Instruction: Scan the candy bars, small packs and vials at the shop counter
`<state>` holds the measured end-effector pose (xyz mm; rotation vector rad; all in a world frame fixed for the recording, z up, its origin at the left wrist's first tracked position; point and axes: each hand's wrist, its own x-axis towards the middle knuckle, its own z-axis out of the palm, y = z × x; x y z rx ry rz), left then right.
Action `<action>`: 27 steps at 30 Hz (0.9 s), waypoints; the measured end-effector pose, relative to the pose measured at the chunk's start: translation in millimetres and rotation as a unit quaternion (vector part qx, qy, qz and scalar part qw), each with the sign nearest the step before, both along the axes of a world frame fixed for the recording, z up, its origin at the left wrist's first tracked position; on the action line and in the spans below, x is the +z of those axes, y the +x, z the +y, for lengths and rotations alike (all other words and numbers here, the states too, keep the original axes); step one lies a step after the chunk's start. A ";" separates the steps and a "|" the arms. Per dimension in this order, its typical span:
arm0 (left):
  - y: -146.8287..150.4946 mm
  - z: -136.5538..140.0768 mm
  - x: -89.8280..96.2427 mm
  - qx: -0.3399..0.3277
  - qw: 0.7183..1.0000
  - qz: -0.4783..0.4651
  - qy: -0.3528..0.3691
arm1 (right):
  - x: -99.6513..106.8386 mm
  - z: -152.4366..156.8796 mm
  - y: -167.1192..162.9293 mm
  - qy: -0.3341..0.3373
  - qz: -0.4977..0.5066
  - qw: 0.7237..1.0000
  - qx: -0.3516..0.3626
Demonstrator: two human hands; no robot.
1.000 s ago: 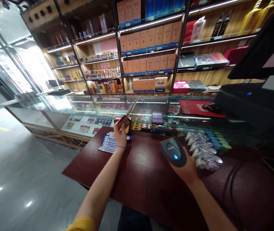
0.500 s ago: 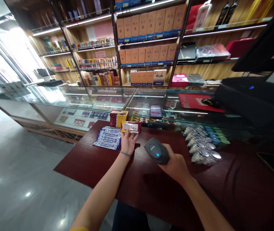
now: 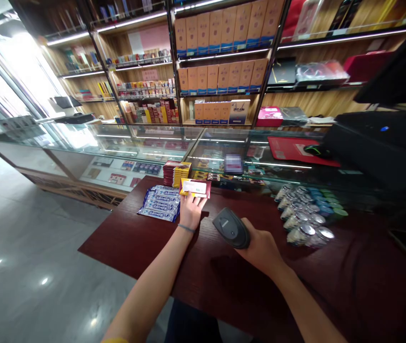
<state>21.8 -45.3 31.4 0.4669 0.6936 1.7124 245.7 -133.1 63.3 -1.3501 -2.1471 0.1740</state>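
My left hand holds a flat red-and-yellow packet above the dark wooden counter, its white label turned up toward me. The thumb lies over the packet's near edge and the other fingers are under it. A dark handheld barcode scanner is gripped in my right hand, its nose pointing up and left toward the packet. Behind the packet stand stacks of similar red and yellow packets. Several blue-and-white wrapped packs lie side by side left of my left hand.
Rows of small lidded jars stand on the counter to the right. A glass display case runs along the back. On it lies a red mat with a computer mouse. Dark checkout equipment fills the right side.
The packet has tilted, so its white label and yellow part show more plainly. The blue light on the scanner has gone out. Both hands stay nearly in place.
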 end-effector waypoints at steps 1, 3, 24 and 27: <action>0.0 -0.2 -0.1 -0.005 1.000 -0.001 0.009 | 0.3 0.0 0.3 -0.006 -0.005 1.000 0.009; -0.3 0.4 -1.1 0.000 1.000 -0.005 0.006 | 1.3 -0.1 0.9 -0.010 -0.004 1.000 0.013; 19.9 3.7 -22.6 0.062 0.869 0.485 0.077 | 9.1 12.9 38.6 0.045 0.306 0.945 -0.107; 29.9 1.5 -18.5 0.037 0.773 0.620 0.129 | 9.7 16.2 55.4 0.071 0.359 0.924 -0.112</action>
